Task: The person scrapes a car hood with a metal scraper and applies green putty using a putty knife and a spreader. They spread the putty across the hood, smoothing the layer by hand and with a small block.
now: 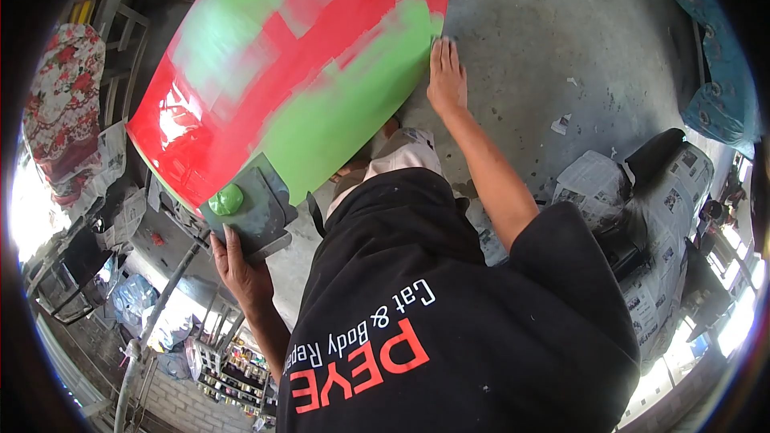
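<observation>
My left hand grips the lower edge of a dark mixing board. On the board sits a lump of light green putty. My right hand is at the right edge of a car body panel, its fingers together on a small dark flat piece, mostly hidden beneath them. The panel is glossy red with broad smears of pale green filler. The board overlaps the panel's lower corner in view.
Newspaper-wrapped parts stand at the right. A blue cloth hangs at the upper right. A floral cloth and a metal pole are at the left. Paper scraps lie on the concrete floor.
</observation>
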Demonstrator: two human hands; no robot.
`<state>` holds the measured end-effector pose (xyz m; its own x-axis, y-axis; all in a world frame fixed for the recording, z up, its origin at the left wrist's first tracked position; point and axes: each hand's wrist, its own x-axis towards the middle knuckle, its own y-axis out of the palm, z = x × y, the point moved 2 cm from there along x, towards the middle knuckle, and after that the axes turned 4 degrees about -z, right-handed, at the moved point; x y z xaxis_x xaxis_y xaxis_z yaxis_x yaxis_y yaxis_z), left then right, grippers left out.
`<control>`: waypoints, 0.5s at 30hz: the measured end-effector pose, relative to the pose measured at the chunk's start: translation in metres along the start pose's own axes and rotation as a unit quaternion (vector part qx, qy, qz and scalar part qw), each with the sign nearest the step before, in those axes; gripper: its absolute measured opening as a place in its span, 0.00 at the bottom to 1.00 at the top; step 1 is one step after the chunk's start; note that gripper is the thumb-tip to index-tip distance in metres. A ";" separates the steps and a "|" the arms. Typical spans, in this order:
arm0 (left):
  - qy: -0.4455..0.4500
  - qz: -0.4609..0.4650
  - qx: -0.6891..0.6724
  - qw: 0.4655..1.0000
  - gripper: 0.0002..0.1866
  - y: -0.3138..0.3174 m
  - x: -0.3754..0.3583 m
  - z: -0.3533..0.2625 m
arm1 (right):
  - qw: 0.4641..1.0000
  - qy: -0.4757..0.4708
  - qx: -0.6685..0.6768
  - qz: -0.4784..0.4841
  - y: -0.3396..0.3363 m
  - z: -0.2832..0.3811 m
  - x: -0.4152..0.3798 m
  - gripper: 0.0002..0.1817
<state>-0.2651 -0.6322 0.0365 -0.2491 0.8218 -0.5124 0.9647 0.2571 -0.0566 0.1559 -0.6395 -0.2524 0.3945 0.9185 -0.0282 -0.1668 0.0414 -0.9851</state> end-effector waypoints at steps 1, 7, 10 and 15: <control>0.030 0.013 0.016 0.999 0.22 0.004 0.001 0.001 | 1.000 -0.002 -0.001 -0.006 0.000 0.000 -0.003 0.37; 0.061 -0.005 0.074 0.995 0.21 -0.005 0.000 0.011 | 0.999 -0.010 -0.042 -0.006 -0.001 -0.015 0.031 0.38; 0.048 0.004 0.085 0.995 0.21 0.002 -0.005 0.005 | 1.000 -0.013 -0.018 -0.005 -0.002 -0.015 0.036 0.38; 0.036 -0.011 0.055 0.998 0.26 -0.011 -0.001 0.012 | 0.999 -0.031 -0.015 0.024 0.003 -0.011 0.000 0.37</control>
<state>-0.2742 -0.6418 0.0274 -0.2727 0.8514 -0.4480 0.9613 0.2215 -0.1640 0.1651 -0.6440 -0.2575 0.3302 0.9416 -0.0659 -0.1576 -0.0138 -0.9874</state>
